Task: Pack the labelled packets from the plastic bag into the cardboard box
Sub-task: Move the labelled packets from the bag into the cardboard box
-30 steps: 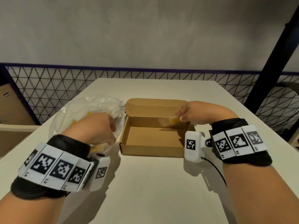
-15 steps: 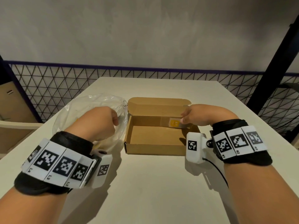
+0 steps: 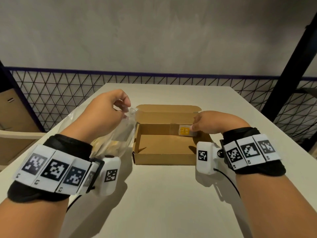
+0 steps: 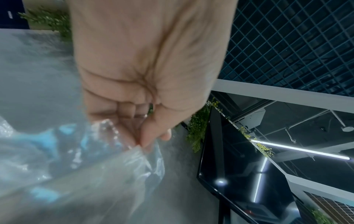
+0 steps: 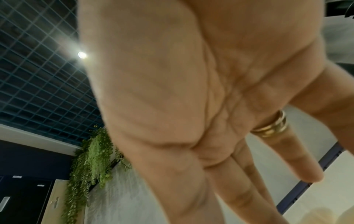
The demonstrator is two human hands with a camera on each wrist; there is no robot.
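Grip, left: left hand (image 3: 109, 109) pinches the rim of the plastic bag (image 3: 118, 138) between thumb and curled fingers; the left wrist view shows the film bunched at the fingertips.
Grip, right: right hand (image 3: 208, 122) has its fingers stretched out, fingertips on a packet (image 3: 186, 131); in the right wrist view the fingers run straight, not closed round anything.
Change, left: a second ago this hand sat low on the bag; it is now raised, and the bag mouth is drawn up and toward the box.
Change, right: the packet was held above the box a second ago; it now stands against the far wall, right of centre.
Meaning: first packet looks placed, or very nearly so; the lifted bag mouth suggests the next one is being readied.
Box: cardboard box (image 3: 163, 158) sits on the tabletop (image 3: 163, 203), lid flap folded back on the far side. Contents: the one packet with a yellow label; the rest of the floor shows bare card.
Bag: left of the box, just beside its left wall. Yellowish shapes show through the film, probably more packets; count cannot be told.
Remaining: most of the packing, by my estimate.
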